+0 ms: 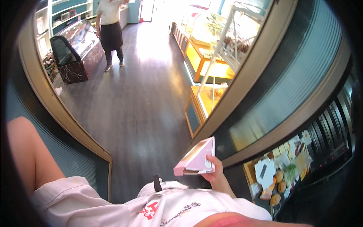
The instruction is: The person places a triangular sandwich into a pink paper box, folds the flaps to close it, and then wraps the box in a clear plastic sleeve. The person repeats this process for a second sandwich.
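Observation:
My right hand [215, 169] holds a pink and white triangular carton [200, 159] in front of my body. Its thumb lies on the printed side face, and its other fingers are mostly hidden behind and under the carton. The carton has an open or see-through upper side; what it contains cannot be told. My left arm is bent and raised at the left rim, and my left hand is out of view. I wear a white short-sleeved top [170, 205] with printing on it.
Around me is a doorway frame [241, 96] with ribbed glass panels [295, 90]. Beyond, a person in a dark apron [112, 35] stands by a glass display counter [76, 42]. Lit wooden display cases [204, 61] line the right. A cluttered worktop [262, 195] holds food and packaging at lower right.

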A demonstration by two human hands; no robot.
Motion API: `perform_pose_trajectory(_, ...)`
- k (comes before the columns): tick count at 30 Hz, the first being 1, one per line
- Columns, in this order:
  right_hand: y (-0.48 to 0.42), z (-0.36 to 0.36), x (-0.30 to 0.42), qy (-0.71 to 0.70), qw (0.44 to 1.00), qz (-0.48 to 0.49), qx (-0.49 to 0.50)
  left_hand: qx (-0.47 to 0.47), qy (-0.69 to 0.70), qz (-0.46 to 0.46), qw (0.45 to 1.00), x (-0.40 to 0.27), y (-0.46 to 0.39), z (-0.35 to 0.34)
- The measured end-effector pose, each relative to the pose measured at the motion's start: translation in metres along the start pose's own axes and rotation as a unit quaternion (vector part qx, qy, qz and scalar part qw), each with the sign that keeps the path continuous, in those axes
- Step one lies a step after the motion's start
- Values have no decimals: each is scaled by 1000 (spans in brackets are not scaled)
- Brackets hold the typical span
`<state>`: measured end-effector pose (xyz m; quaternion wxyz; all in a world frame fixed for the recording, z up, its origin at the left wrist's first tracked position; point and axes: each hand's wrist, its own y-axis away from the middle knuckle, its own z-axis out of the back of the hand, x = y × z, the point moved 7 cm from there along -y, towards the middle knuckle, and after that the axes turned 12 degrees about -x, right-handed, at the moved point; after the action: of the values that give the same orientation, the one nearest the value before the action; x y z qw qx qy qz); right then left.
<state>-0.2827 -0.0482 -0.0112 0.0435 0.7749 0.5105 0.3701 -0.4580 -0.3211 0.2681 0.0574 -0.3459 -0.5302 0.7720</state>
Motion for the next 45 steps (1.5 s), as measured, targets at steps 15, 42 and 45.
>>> perform_pose_trajectory(15,-24,-6,-3,56,997,-42,11,35,10,212,977,24,93,-32)
perform_pose_trajectory(42,268,129,-56,-232,798,451,-325,474,358,125,795,2,171,-415)
perform_pose_trajectory(45,328,144,-121,-333,681,540,-366,530,385,71,752,-49,212,-440)
